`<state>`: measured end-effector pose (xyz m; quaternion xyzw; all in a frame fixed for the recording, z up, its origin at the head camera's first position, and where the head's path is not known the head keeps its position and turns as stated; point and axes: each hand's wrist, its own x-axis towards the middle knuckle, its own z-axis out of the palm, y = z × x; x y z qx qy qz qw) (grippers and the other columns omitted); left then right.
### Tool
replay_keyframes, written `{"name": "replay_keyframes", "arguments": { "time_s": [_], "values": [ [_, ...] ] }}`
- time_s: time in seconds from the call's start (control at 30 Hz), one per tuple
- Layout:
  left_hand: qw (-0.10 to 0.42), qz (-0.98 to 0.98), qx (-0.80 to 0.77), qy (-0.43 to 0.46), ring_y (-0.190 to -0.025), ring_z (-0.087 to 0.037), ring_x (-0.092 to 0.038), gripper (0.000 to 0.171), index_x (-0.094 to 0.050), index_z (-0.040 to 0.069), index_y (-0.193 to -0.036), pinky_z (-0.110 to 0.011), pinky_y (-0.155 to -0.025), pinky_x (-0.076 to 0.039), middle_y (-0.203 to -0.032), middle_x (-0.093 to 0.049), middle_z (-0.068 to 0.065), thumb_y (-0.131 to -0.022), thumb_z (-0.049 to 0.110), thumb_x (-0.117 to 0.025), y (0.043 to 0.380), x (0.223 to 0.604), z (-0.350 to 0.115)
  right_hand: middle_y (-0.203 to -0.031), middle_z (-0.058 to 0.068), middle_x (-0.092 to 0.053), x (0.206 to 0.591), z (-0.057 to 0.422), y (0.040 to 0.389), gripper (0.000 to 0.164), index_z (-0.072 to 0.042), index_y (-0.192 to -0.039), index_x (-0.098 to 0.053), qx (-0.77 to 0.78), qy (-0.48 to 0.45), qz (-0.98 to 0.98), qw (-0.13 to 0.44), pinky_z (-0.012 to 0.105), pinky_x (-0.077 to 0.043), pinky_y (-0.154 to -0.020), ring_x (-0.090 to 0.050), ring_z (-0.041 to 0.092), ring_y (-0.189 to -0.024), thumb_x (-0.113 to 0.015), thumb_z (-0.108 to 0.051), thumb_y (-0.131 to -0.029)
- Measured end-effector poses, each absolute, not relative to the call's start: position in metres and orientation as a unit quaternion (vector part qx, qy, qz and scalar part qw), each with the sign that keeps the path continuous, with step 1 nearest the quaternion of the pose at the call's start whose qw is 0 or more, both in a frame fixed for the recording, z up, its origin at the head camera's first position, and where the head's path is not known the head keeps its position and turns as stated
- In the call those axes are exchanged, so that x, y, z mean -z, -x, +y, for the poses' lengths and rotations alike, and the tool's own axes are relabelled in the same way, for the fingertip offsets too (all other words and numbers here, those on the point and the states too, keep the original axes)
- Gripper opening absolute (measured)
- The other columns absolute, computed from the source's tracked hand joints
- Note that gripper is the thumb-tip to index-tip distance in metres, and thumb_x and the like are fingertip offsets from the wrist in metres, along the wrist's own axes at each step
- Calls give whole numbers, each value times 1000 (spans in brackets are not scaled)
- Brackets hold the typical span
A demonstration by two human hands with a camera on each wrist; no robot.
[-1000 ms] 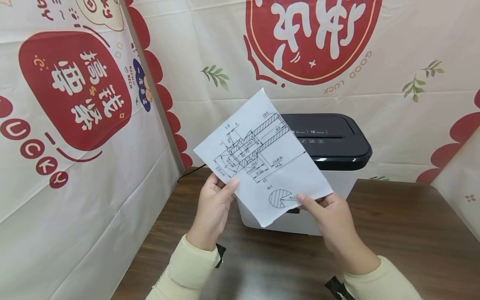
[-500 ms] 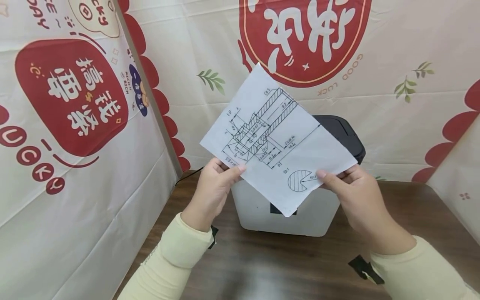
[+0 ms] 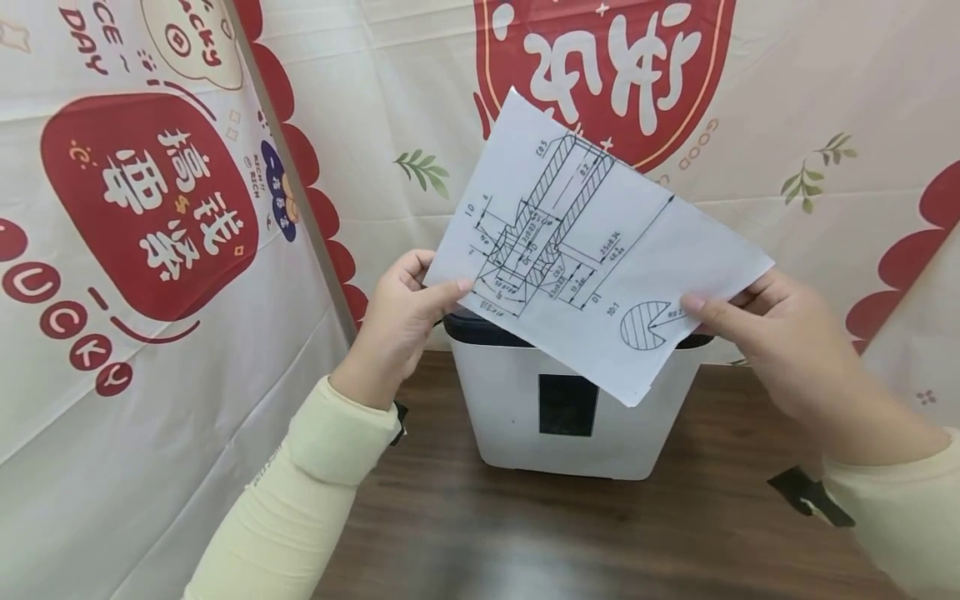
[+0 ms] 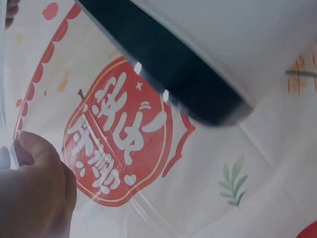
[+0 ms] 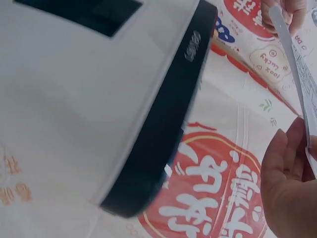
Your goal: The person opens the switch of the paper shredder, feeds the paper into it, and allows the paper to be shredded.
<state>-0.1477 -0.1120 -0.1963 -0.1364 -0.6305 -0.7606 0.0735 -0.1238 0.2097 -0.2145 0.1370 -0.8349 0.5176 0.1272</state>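
Observation:
A white sheet of paper (image 3: 637, 250) with a black technical drawing is held up and tilted, one corner pointing up. My left hand (image 3: 386, 321) pinches its left edge, thumb on the printed face. On the right, my right hand (image 3: 798, 358) pinches the lower right edge, thumb on top and fingers behind. At the bottom corner a second edge shows under the first. Behind and below the paper stands a white paper shredder (image 3: 502, 408) with a black lid (image 3: 480, 331); the paper hides most of that lid. In the right wrist view the paper (image 5: 297, 74) appears nearly edge-on.
The shredder stands on a dark brown wooden table (image 3: 480, 533). A printed cloth backdrop (image 3: 360, 125) rises behind it, and another printed cloth wall (image 3: 187, 417) closes the left side. The shredder's front has a dark window (image 3: 567, 406).
Both hands have raised the paper, and it has turned. The right hand has moved right and up, the left hand up and slightly left. More of the shredder's front now shows.

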Motion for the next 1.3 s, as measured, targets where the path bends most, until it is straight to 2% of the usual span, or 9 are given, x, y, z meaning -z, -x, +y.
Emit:
{"name": "replay_keyframes", "arguments": {
  "time_s": [0.37, 0.73, 0.87, 0.93, 0.97, 1.1, 1.17, 1.23, 1.3],
  "values": [
    [60, -751, 631, 185, -90, -20, -62, 17, -58, 4, -100, -31, -84, -48, -93, -67, -5, -87, 3, -68, 164, 158, -116, -106, -16, -67, 190, 230, 145, 42, -20, -135, -54, -465, -160, -863, 111, 12, -47, -75, -68, 5, -87, -63, -22, -94],
    [48, -811, 554, 184, -96, -21, -67, 28, -60, 4, -116, -37, -92, -50, -111, -69, -10, -89, 8, -67, 174, 139, -103, -96, -21, -68, 170, 238, 164, 39, -15, -130, -58, -438, -163, -880, 87, 11, -45, -75, -67, 4, -83, -65, -19, -92],
    [51, -821, 536, 188, -97, -20, -67, 31, -60, 5, -121, -36, -92, -50, -112, -69, -9, -90, 8, -66, 176, 133, -102, -95, -23, -68, 161, 239, 171, 40, -16, -131, -58, -439, -156, -882, 75, 39, -42, -100, -67, 3, -82, -65, -22, -93],
    [55, -827, 527, 187, -97, -20, -67, 31, -61, 6, -121, -36, -92, -50, -111, -69, -9, -90, 8, -66, 178, 130, -102, -95, -23, -68, 156, 240, 174, 40, -14, -131, -58, -435, -161, -883, 75, 46, -41, -102, -67, 3, -82, -66, -21, -92],
    [57, -829, 524, 187, -97, -20, -67, 31, -61, 6, -121, -35, -92, -50, -111, -69, -9, -90, 8, -66, 178, 129, -102, -95, -22, -68, 154, 240, 176, 38, -14, -129, -60, -439, -167, -879, 79, 45, -41, -102, -67, 3, -82, -66, -19, -92],
    [63, -836, 513, 183, -97, -19, -67, 32, -62, 6, -121, -34, -92, -50, -112, -69, -8, -90, 7, -66, 182, 125, -100, -96, -21, -69, 148, 242, 184, 38, -12, -128, -61, -427, -184, -880, 95, 13, -49, -78, -67, 3, -82, -68, -16, -91],
    [64, -840, 508, 179, -98, -18, -67, 32, -62, 6, -122, -34, -93, -50, -112, -69, -8, -90, 7, -66, 184, 125, -99, -97, -21, -68, 145, 243, 188, 42, -11, -131, -59, -422, -184, -883, 95, 10, -48, -73, -67, 2, -83, -68, -17, -91],
    [65, -843, 504, 177, -99, -18, -67, 34, -62, 8, -124, -34, -93, -49, -113, -69, -7, -91, 7, -65, 186, 125, -98, -99, -22, -68, 142, 243, 192, 46, -10, -134, -56, -411, -178, -890, 89, 17, -50, -81, -66, 0, -85, -68, -22, -91],
    [67, -846, 499, 176, -99, -18, -67, 35, -61, 9, -126, -34, -94, -49, -114, -68, -6, -91, 7, -65, 187, 125, -98, -101, -22, -67, 139, 242, 194, 49, -10, -136, -54, -408, -172, -893, 83, 34, -48, -95, -65, -1, -87, -68, -25, -91]
  ]
}}
